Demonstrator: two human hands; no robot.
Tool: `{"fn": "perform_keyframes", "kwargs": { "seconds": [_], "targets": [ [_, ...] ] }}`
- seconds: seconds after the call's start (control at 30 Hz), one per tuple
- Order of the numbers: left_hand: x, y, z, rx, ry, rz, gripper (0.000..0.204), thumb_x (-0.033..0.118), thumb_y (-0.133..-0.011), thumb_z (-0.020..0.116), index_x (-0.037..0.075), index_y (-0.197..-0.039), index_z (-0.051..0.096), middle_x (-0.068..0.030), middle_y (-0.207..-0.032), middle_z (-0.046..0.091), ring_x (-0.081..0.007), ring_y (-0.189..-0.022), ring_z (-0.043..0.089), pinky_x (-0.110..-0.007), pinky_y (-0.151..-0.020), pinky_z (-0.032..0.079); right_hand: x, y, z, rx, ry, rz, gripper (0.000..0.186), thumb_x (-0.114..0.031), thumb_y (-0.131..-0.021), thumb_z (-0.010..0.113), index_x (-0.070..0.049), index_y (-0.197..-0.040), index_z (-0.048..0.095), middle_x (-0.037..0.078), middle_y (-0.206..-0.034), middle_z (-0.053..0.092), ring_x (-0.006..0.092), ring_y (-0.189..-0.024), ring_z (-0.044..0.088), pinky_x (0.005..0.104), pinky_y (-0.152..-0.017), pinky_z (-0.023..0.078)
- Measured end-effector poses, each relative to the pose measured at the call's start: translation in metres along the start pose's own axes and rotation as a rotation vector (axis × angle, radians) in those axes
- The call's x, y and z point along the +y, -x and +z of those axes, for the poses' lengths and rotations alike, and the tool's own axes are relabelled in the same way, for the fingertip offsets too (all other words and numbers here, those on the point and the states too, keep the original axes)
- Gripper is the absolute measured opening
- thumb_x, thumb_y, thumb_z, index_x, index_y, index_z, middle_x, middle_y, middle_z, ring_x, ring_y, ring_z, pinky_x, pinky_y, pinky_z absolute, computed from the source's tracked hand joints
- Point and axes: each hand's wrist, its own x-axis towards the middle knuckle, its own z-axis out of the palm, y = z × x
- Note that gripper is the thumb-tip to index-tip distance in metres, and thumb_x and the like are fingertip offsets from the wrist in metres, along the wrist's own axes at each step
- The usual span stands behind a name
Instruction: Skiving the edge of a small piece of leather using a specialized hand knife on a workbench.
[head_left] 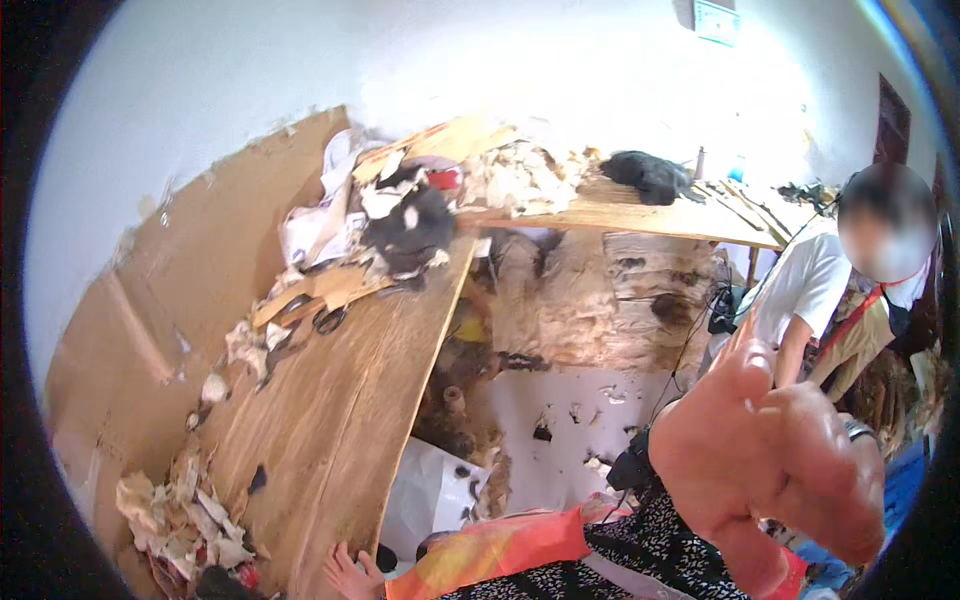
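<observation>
Bench (330, 440): slanted along the left, its near edge under the left hand (352, 574), fingers loosely spread.
Right hand (770, 470): loomed before the camera, fingers partly bent; any grip could not be told.
Blocked: it partly hid a co-worker (800, 285).
Clutter: pale scraps (185, 525) and a black heap (410, 230) crowded the bench.

Bench (330, 410): wood, visibly grained, smooth, with a slight sheen. Leaning board (190, 250): brown, matt, mostly smooth. Pale scraps (525, 175): matt, rough, crumpled. Black tuft (645, 178): fibrous, hair-like. Black-and-white patterned garment (650, 550): matt cloth. Wall (230, 80): smooth, pale.
</observation>
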Motion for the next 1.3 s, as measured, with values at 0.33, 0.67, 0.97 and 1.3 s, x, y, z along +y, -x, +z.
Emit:
{"fn": "perform_keyframes", "kwargs": {
  "seconds": [0.33,0.67,0.97,1.3],
  "targets": [
    [0.058,-0.002,-0.013,0.171,-0.044,-0.153,0.033,0.037,-0.094,0.054,0.016,-0.119,0.06,-0.0106,-0.123,0.057,-0.0304,-0.117,0.05,-0.05,-0.098,0.039,-0.031,0.011,-0.08,0.015,0.054,0.067,0.048,-0.048,-0.099,0.044,-0.001,-0.109,0.053,0.009,-0.117,0.055,0.0219,-0.11,0.05,0.0486,-0.095,0.039],
    [0.073,-0.007,-0.016,0.216,-0.023,-0.054,0.032,0.033,-0.095,0.055,0.012,-0.118,0.059,-0.0136,-0.119,0.057,-0.0347,-0.114,0.05,-0.051,-0.098,0.039,0.004,0.0,-0.144,0.044,0.226,0.185,0.048,-0.047,-0.097,0.047,0.0,-0.108,0.055,0.011,-0.116,0.056,0.0226,-0.109,0.051,0.0474,-0.094,0.04],
    [0.089,-0.008,-0.003,0.368,-0.073,-0.195,0.027,0.032,-0.091,0.06,0.014,-0.112,0.062,-0.0134,-0.119,0.058,-0.034,-0.113,0.051,-0.051,-0.094,0.041,-0.002,-0.01,-0.19,0.02,0.385,0.265,0.048,-0.046,-0.096,0.05,0.001,-0.107,0.057,0.013,-0.115,0.058,0.0233,-0.108,0.053,0.0462,-0.093,0.041],
    [0.06,-0.004,0.023,0.421,-0.224,-0.179,0.029,0.036,-0.092,0.059,0.015,-0.111,0.061,-0.0112,-0.111,0.06,-0.0339,-0.104,0.056,-0.051,-0.089,0.043,0.002,-0.029,-0.18,-0.083,0.5,0.294,0.049,-0.045,-0.093,0.053,0.002,-0.106,0.059,0.015,-0.115,0.059,0.0241,-0.106,0.055,0.0448,-0.092,0.043]
  ]
}}
